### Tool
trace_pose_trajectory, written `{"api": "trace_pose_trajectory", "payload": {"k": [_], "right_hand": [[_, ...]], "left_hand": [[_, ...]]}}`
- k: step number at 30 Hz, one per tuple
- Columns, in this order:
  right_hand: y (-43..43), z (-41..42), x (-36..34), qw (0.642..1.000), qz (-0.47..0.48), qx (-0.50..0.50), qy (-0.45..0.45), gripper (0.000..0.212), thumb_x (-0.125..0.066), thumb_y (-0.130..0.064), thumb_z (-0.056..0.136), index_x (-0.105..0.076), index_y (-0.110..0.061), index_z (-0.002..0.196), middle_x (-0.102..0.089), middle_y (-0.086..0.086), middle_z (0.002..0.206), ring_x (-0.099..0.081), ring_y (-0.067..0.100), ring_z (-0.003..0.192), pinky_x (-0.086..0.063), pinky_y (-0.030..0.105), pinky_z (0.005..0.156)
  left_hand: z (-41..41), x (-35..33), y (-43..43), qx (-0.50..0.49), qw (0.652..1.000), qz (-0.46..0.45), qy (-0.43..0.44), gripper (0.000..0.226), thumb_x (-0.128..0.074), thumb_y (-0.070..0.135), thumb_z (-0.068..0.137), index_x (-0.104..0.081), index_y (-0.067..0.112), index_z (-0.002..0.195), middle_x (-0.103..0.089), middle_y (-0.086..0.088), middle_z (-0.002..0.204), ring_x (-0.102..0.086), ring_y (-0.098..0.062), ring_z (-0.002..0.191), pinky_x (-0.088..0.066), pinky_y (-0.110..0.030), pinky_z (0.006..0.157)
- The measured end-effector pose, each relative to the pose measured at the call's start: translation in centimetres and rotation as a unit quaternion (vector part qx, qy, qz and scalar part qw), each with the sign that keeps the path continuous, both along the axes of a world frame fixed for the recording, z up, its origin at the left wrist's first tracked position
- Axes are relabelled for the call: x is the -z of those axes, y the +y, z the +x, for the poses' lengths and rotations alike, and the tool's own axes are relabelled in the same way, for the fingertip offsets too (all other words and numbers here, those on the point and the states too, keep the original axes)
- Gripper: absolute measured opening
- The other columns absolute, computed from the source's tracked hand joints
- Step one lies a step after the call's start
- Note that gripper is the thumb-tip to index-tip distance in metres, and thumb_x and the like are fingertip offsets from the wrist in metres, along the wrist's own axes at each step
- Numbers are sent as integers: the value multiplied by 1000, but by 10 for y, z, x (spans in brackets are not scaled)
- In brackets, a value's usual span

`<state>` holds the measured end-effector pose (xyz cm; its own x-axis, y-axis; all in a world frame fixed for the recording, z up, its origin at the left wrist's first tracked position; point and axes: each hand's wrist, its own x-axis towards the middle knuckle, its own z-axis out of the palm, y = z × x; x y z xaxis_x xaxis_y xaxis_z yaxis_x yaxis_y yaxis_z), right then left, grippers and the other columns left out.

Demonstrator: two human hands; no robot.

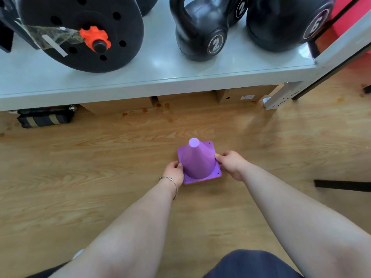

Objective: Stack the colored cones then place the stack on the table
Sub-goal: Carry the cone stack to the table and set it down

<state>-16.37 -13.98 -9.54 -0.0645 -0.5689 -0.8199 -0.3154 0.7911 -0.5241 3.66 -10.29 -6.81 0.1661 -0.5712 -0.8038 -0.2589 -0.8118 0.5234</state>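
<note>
Purple cone [197, 161] sat upright over wood floor [100, 177], orange edge showing under its base. Left hand [174, 171] & right hand [230, 163] pinched base edges on opp. sides. White table [140, 81] w/ kettlebell [200, 31] stood behind.

Kettlebells [200, 31] and weight plate [80, 31] on grey table [160, 79]

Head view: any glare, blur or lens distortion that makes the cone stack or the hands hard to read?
Head view: wide-angle bending curves the white table edge; soft glare patches on its top beside the kettlebell marked 2. The purple cone is sharp, an orange edge showing under its base. Left hand and right hand grip its base, both clear; forearms near the bottom look softer.
</note>
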Motion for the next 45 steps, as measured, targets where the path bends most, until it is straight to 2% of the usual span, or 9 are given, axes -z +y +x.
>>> {"api": "trace_pose_trajectory", "payload": {"k": [7, 11, 13, 19, 25, 30, 37, 42, 45], "right_hand": [[53, 1, -75, 996, -15, 81, -29, 22, -50, -18, 99, -64, -8, 86, -62, 16, 87, -53, 25, 80, -45, 42, 75], [71, -3, -151, 996, -26, 74, -49, 25, -51, -29, 92, -65, -9, 84, -60, 9, 82, -51, 23, 78, -42, 41, 74], [79, -8, -193, 995, -33, 79, -53, 26, -52, -32, 90, -65, -10, 84, -61, 8, 82, -52, 23, 78, -42, 41, 75], [99, -26, -322, 991, -68, 99, -59, 18, -54, -27, 95, -66, -13, 98, -70, 4, 90, -64, 22, 83, -55, 47, 86], [103, -43, -478, 987, -101, 118, -51, 27, -55, -32, 86, -72, -12, 94, -68, 0, 82, -58, 18, 73, -50, 34, 66], [104, -50, -603, 974, -179, 137, -33, 20, -57, -19, 92, -73, -9, 100, -67, 0, 83, -55, 13, 66, -48, 25, 54], [107, -53, -730, 951, -278, 132, -15, 19, -62, -28, 86, -77, -18, 92, -75, -7, 85, -66, 13, 81, -56, 39, 84], [113, -40, -808, 942, -309, 128, -17, 14, -61, -22, 90, -75, -21, 88, -70, -12, 82, -60, 4, 70, -48, 18, 63], [113, -24, -842, 940, -313, 137, -20, 15, -61, -21, 91, -75, -20, 87, -70, -9, 80, -57, 5, 61, -49, 21, 61]], "left_hand": [[-6, -80, 28, -43, 998, -32, -28, 33, -46, 12, 93, -64, 12, 121, -69, -6, 116, -63, -22, 99, -50, -31, 88], [-10, -164, 41, -55, 996, -38, -63, 26, -45, 12, 95, -64, 13, 113, -65, -2, 102, -57, -16, 75, -42, -7, 45], [-15, -208, 49, -57, 995, -47, -72, 25, -46, 13, 96, -64, 11, 112, -62, 0, 99, -55, -17, 76, -38, -3, 39], [-30, -341, 70, -86, 990, -80, -78, 22, -52, 14, 93, -68, 11, 108, -68, -1, 103, -59, -16, 87, -39, -13, 57], [-55, -490, 80, -136, 982, -121, -59, 22, -58, 14, 90, -70, 12, 109, -72, -4, 109, -66, -20, 97, -52, -30, 84], [-72, -606, 89, -154, 970, -181, -42, 24, -58, 10, 90, -70, 13, 110, -70, 0, 102, -65, -18, 93, -54, -34, 90], [-69, -730, 99, -157, 960, -232, -10, 28, -61, 15, 85, -73, 18, 110, -76, -2, 106, -71, -22, 100, -55, -43, 95], [-49, -793, 99, -147, 956, -253, 8, 24, -62, 22, 79, -76, 32, 96, -77, 3, 99, -72, -21, 97, -55, -43, 94], [-35, -822, 96, -142, 952, -270, 23, 23, -60, 19, 77, -77, 34, 80, -78, 2, 92, -73, -24, 94, -57, -44, 91]]}}
